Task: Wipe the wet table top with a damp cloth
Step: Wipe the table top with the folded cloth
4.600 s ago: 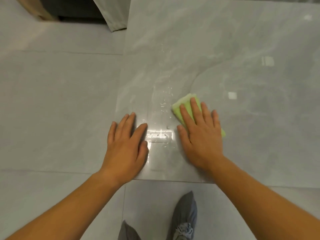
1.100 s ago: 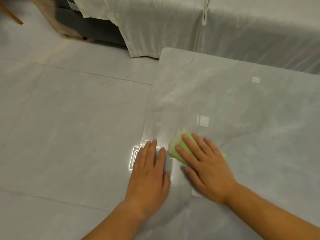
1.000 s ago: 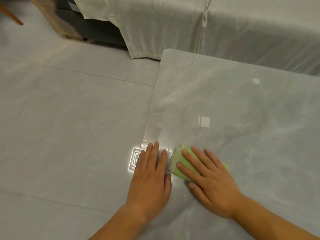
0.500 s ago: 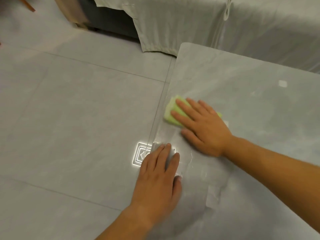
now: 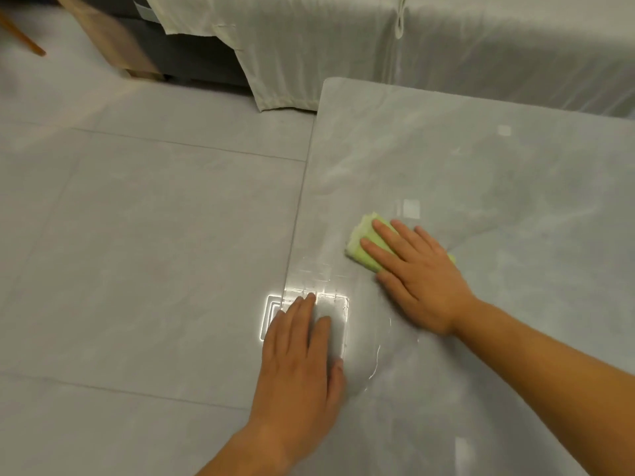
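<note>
One table top (image 5: 481,166), grey and marbled, fills the right half of the view, and on it lies one folded green cloth (image 5: 360,242) with two bare hands at work around it. The right hand (image 5: 421,281) lies flat on the cloth, palm down, its fingers (image 5: 385,231) straight and a little spread, pointing toward the far left; it presses the cloth to the surface rather than gripping it, and green shows past the fingertips and in a small corner beside the knuckles. The left hand (image 5: 299,372) rests palm down on the near left edge of the table, holding nothing, its fingers straight and lying close together, the thumb tucked against the side. The two hands are apart, with a wet, shiny patch of table between them and one thin curved line of water (image 5: 376,365) just right of the left thumb. The cloth sits near the table's left edge but not at it; that edge runs from the rounded far corner down to the left hand. Right of the cloth and beyond it the table top lies open up to the far edge, where a pale draped fabric (image 5: 343,46) hangs close behind. Left of the table is grey tiled floor (image 5: 137,235), carrying one bright square reflection (image 5: 269,316) by the left fingertips, and at the far left one slanted wooden leg (image 5: 110,39).
</note>
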Tool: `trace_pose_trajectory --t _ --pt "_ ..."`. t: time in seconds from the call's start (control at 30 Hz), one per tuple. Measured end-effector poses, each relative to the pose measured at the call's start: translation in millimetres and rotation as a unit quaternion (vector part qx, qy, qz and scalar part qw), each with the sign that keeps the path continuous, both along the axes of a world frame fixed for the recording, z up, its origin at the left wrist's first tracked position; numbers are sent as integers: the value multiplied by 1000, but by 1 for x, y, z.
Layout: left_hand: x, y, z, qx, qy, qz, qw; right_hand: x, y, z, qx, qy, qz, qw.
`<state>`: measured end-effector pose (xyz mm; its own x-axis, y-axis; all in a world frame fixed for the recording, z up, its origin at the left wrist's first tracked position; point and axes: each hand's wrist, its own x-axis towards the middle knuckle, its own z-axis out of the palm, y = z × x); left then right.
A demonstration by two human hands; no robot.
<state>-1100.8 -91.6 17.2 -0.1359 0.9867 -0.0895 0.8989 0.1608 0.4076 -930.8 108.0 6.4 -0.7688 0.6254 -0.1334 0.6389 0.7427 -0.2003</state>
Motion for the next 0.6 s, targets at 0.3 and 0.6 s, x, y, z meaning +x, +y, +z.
trace_pose_trajectory --t 0.3,0.6 --pt "9 -52 -6 -15 -21 15 1000 46 -140 1 -8 6 105 994" --pt "-1 -71 -25 13 -48 -26 998 13 -123 -8 22 17 -157 987"
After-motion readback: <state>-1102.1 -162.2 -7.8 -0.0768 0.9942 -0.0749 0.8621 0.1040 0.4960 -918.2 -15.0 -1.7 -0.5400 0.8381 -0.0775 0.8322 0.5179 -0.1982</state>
